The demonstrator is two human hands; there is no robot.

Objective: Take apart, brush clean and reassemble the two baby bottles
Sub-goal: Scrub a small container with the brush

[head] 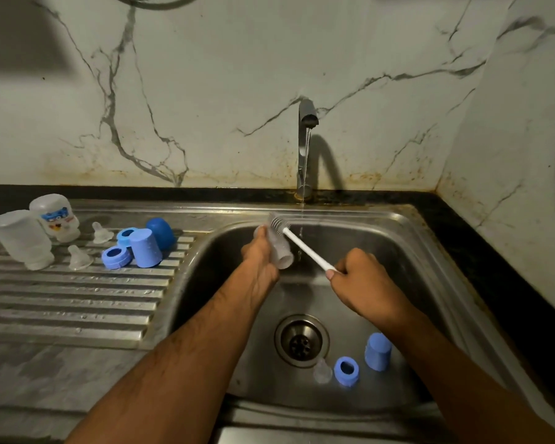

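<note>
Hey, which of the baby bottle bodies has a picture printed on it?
The bottle standing upside down at the back left of the draining board. The plain one beside it and the one in the left hand show no print.

Tap [305,149] stands behind the basin; cap [378,351], ring [346,370] and teat [321,370] crowd the drain [301,340].

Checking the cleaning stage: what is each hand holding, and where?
Left hand grips the clear bottle round its body; right hand grips the brush by its handle end.
</note>
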